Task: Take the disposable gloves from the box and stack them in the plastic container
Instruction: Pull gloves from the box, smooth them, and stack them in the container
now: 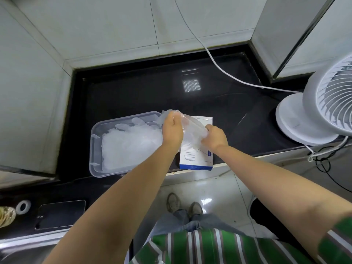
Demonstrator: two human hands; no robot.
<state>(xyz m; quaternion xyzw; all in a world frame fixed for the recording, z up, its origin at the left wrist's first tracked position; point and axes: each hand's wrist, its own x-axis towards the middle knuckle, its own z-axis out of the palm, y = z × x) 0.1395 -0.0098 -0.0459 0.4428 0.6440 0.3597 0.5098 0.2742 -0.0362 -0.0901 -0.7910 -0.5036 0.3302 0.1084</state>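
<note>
A clear plastic container [94,147] sits on the black counter and holds a stack of translucent gloves [129,145]. To its right lies the white and blue glove box [197,159] with a hand outline printed on top. Above the box, both hands hold one thin clear glove [190,128] stretched between them. My left hand [172,130] grips its upper end near the container's right rim. My right hand [214,137] pinches its lower end over the box.
A white fan [320,103] stands on the counter at the right, its white cable [215,63] running up the wall. A phone [61,214], a tape roll [23,206] and a shiny object [6,216] lie on the lower counter at left. Tiled walls enclose the counter.
</note>
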